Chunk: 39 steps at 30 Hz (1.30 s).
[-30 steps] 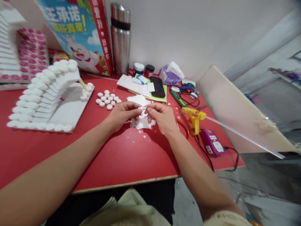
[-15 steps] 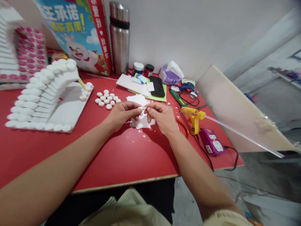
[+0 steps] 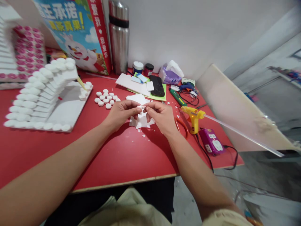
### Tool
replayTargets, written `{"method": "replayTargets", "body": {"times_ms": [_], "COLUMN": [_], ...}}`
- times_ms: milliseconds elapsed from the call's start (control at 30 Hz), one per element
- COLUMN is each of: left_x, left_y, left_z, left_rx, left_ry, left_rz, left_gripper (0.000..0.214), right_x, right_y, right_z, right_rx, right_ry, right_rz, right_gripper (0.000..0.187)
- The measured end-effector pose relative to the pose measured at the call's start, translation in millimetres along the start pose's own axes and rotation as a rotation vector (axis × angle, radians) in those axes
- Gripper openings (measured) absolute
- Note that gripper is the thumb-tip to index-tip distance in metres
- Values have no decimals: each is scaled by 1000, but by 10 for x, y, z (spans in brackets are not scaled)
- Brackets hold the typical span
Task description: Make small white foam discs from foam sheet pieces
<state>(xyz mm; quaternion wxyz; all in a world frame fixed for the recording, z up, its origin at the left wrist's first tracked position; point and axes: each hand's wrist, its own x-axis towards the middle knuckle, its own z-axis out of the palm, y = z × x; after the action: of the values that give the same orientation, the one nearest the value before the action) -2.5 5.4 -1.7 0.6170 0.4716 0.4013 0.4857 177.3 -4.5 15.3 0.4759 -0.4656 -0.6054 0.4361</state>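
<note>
My left hand (image 3: pixel 122 113) and my right hand (image 3: pixel 161 116) meet over the red table (image 3: pixel 122 157), both pinched on one small white foam piece (image 3: pixel 141 108) held between their fingertips. Under the hands lies a heap of white foam scraps (image 3: pixel 140 121). A group of several small white foam discs (image 3: pixel 105 99) lies just left of my left hand. Further left stands a stepped white foam model (image 3: pixel 47 94) topped with rows of the same discs.
A yellow glue gun (image 3: pixel 194 117) with a long clear stick stands right of my right hand, beside orange scissors (image 3: pixel 182 127) and a purple power strip (image 3: pixel 211 144). A steel flask (image 3: pixel 118 37), paint jars, foam sheets and a black case line the back.
Both hands stay pinched on the small foam piece with only slight finger shifts. The view has drifted a little, nothing else has moved.
</note>
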Motion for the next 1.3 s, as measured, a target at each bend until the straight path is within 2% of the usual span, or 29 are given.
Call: {"method": "replayTargets", "body": {"times_ms": [200, 600, 1300], "left_x": [-2, 26, 52], "left_y": [5, -28, -107], "left_z": [3, -28, -59], "left_rx": [30, 75, 95], "left_ry": [-3, 33, 90], "left_rz": [52, 111, 228], "left_gripper": [33, 34, 24], "right_x": [-7, -35, -52], "right_y": [-4, -43, -22], "right_z": [15, 18, 39], "right_rx": [19, 52, -92], "right_ry": [-5, -47, -74], "right_rz": [4, 22, -127], "right_gripper": [14, 22, 30]}}
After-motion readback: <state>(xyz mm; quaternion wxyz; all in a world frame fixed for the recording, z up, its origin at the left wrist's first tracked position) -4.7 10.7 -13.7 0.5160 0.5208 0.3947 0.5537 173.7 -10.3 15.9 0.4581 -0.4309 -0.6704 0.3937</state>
